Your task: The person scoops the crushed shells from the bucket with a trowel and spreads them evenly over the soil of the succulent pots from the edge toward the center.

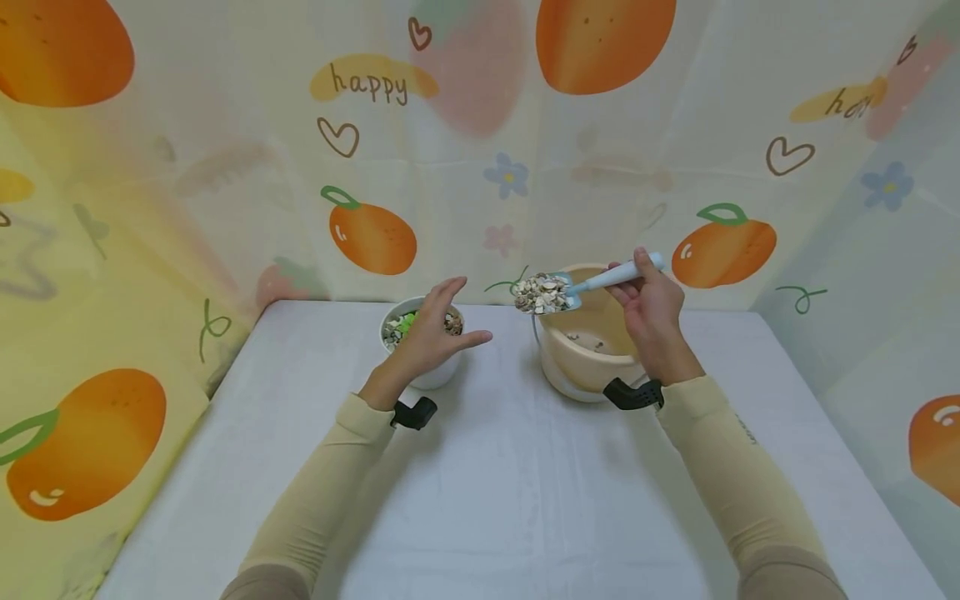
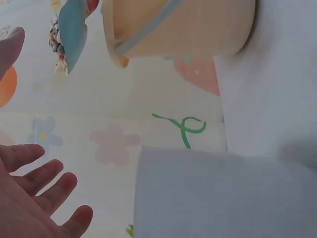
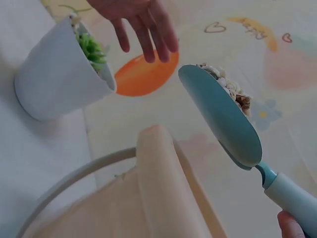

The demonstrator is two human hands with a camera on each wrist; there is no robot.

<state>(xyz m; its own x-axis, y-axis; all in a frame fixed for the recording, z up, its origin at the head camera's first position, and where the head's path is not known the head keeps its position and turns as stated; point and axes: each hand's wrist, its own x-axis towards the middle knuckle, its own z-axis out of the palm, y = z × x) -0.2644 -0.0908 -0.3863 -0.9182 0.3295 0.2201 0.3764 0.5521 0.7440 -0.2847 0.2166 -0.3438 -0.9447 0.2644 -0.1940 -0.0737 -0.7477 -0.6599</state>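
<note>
My right hand (image 1: 654, 310) grips the pale blue handle of a small scoop shovel (image 3: 223, 114), held above the rim of a beige bucket (image 1: 558, 367). Small shells or stone chips (image 1: 542, 293) in white and brown are heaped on its blade. A few similar bits lie on the bucket's bottom. My left hand (image 1: 431, 333) is raised over a white flower pot (image 3: 59, 74), fingers extended and thumb apart, holding nothing. Inside the pot are a green plant (image 3: 90, 52) and pebbles, partly hidden by that hand in the head view.
The pot and bucket stand near the far edge of a table with a white cloth (image 1: 480, 500). Behind hangs a curtain (image 1: 465, 183) printed with oranges. The bucket has a grey carrying handle (image 2: 148, 27). Black wrist cameras sit on both wrists.
</note>
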